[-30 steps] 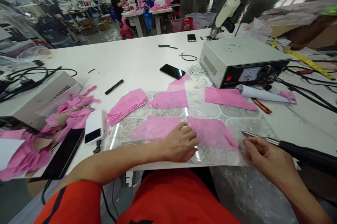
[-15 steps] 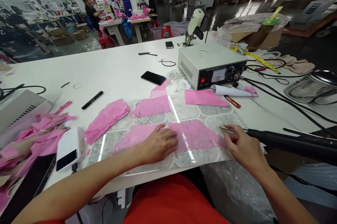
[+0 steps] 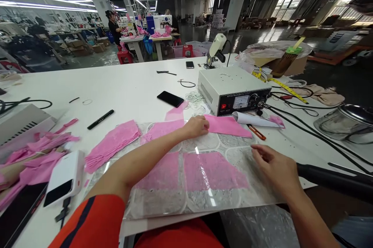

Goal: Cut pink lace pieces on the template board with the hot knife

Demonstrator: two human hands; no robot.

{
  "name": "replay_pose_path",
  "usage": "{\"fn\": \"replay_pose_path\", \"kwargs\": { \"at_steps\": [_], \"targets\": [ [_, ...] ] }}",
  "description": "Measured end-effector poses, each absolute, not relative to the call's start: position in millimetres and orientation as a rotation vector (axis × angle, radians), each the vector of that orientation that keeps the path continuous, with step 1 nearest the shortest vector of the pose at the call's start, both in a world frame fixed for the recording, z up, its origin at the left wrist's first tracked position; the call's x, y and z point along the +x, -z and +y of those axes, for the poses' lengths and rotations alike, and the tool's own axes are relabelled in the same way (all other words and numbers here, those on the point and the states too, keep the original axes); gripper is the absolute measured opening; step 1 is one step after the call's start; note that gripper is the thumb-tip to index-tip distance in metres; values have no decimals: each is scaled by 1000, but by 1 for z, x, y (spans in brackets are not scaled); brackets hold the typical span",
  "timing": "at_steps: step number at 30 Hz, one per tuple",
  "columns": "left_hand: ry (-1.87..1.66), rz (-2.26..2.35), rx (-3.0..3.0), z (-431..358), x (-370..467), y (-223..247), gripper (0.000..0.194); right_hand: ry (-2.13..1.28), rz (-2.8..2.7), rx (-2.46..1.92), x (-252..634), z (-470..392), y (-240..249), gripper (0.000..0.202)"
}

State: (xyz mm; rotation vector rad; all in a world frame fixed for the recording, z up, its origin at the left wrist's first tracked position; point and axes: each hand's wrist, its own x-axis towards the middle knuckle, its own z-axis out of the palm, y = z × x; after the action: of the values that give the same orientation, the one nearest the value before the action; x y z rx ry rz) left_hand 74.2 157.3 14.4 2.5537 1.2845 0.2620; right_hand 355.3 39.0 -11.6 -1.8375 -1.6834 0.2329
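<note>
My left hand [image 3: 197, 126] reaches forward over the clear mat [image 3: 159, 205], fingers curled onto the left end of a bright pink folded cloth [image 3: 230, 126]. At the right edge of the mat, my right hand [image 3: 275, 164] has thumb and fingertips drawn together around the black-handled tool [image 3: 329, 176]; its tip is hidden. Two pale pink pieces lie side by side near me, the left one [image 3: 163, 172] partly under my left forearm and the right one [image 3: 214, 170] uncovered. Another pink piece [image 3: 163, 128] is behind that forearm. A fanned pink stack [image 3: 113, 143] sits at left.
Behind the mat are a black phone [image 3: 170, 99], a control box [image 3: 233, 88] and an orange cutter [image 3: 256, 132]. A marker [image 3: 100, 119], a white power bank [image 3: 64, 178] and pink scraps [image 3: 37, 162] lie left. A glass jar [image 3: 346, 123] stands right. People work in the background.
My left hand has moved from the near pink pieces forward to the bright pink cloth. The tool's metal tip no longer shows at my right hand. The view has tilted up.
</note>
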Motion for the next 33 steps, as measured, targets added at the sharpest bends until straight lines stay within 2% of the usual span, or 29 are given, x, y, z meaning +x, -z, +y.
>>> {"fn": "replay_pose_path", "kwargs": {
  "at_steps": [2,4,10,22,33],
  "targets": [
    [-227,1264,2527,165,78,-10,32,-258,-1844,-1696,348,64,5,28],
    [-203,1253,2496,170,79,-7,37,-273,-1909,-1652,341,89,3,26],
    [-162,1234,2390,181,76,-6,36,-298,-2057,-1582,329,129,13,20],
    [-4,1205,2231,190,76,-25,37,-208,-2097,-1579,325,126,21,23],
    [-77,1239,2172,191,78,-46,36,-12,-2059,-1480,323,130,29,21]
  ]
}}
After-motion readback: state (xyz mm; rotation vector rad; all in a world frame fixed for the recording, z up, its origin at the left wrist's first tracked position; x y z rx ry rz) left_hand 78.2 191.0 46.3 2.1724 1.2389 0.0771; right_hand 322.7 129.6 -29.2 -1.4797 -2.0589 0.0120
